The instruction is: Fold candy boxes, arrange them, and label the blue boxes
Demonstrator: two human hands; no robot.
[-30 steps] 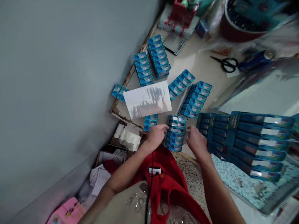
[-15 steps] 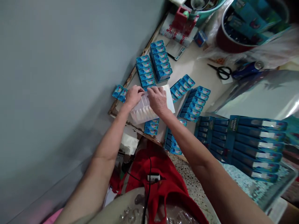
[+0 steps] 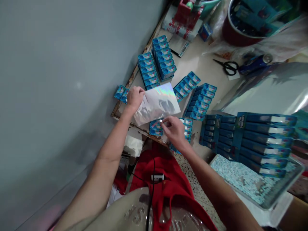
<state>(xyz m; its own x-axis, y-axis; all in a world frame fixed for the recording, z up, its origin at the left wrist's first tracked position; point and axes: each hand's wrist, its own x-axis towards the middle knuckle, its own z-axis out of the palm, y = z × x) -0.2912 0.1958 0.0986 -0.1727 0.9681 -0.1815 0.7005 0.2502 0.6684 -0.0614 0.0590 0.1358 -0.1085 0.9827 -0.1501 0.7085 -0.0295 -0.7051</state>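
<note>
A shiny silver pouch point(image 3: 160, 101) with a rainbow sheen lies tilted over the small blue boxes on the table. My left hand point(image 3: 135, 98) pinches it at its left upper corner. My right hand point(image 3: 173, 130) is just below the pouch's lower edge, thumb and fingertips pressed together. A small pale or pinkish bit shows at these fingertips; I cannot tell whether it is a separate piece or the pouch's edge. Under the right hand are blue boxes point(image 3: 156, 131) in a row. Two more blue boxes point(image 3: 119, 92) sit left of my left hand.
Rows of blue boxes point(image 3: 148, 70) stand behind the pouch. Farther back are a small scale point(image 3: 179, 45), a red tape dispenser point(image 3: 189, 14), scissors point(image 3: 227, 66) and a can point(image 3: 256, 65). At right, stacked long blue boxes point(image 3: 262, 141) overhang a tray point(image 3: 271, 205) of pale blue bits.
The pouch has turned from its clear side with whitish contents to its silver side. My right hand has left its top edge and moved down to the right; my left hand keeps its corner.
</note>
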